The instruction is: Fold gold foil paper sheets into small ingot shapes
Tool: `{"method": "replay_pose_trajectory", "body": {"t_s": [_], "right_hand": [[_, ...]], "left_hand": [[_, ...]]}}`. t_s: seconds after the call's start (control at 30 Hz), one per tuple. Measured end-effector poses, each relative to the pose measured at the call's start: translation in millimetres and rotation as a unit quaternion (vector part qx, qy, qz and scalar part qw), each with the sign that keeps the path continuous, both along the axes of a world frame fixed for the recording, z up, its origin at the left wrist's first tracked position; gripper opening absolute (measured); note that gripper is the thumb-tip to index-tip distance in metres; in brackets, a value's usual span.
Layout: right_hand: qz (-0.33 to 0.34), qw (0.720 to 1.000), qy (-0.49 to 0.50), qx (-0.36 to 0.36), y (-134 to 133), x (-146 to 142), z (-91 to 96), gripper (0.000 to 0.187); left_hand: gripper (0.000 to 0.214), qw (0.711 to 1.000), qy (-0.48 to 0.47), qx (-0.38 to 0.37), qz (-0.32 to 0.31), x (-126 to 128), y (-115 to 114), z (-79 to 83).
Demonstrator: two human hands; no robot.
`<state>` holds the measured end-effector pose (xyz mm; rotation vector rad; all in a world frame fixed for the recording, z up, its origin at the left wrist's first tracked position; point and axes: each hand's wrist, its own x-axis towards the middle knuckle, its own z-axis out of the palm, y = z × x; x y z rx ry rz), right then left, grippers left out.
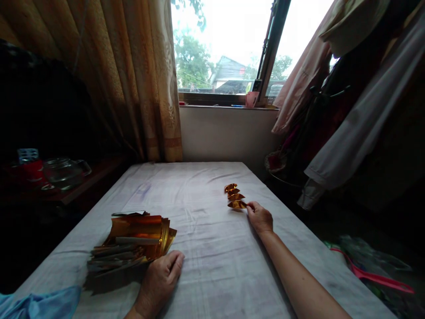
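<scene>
On the right part of the cloth-covered table, my right hand (260, 218) pinches the tip of a folded gold foil paper piece (236, 204) between thumb and fingers. Beyond that piece, several similar folded gold pieces (231, 188) lie in a short row. To the left is a loose stack of gold foil paper sheets (137, 228), some curled up and some showing dull grey backs. My left hand (164, 272) rests closed on the cloth at the near right side of this stack, its fingers curled under. Nothing shows sticking out of it.
A pale cloth (195, 177) covers the table. At left, a glass pot (64, 173) and a red container (33, 173) stand on a dark side surface. A pink cup (251, 99) is on the windowsill. Clothes (352, 133) hang at right, above a pink-handled item (381, 279).
</scene>
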<state>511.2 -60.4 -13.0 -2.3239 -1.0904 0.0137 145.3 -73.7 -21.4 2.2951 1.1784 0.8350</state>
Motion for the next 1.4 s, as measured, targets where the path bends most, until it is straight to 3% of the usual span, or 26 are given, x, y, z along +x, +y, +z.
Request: {"method": "replay_pose_trajectory", "body": {"t_s": [0.57, 0.9, 1.13, 1.4], "right_hand": [[-0.021, 0.998, -0.031, -0.059, 49.9, 20.0, -10.8, 0.027], [-0.018, 0.995, -0.057, -0.074, 44.8, 11.0, -9.1, 0.036], [0.019, 0.994, -0.066, -0.087, 55.6, 13.6, -8.3, 0.051], [0.121, 0.988, -0.073, -0.062, 72.8, 30.5, -14.4, 0.068]], "left_hand": [[0.039, 0.999, -0.013, -0.043, 0.012, -5.2, 1.5, -9.1], [0.040, 1.000, -0.011, -0.013, 0.008, -2.7, 0.6, -1.7], [0.039, 1.000, 0.000, -0.007, 0.003, -3.6, 1.4, -5.7], [0.037, 0.999, -0.011, 0.038, -0.009, -2.5, 1.3, -6.1]]}}
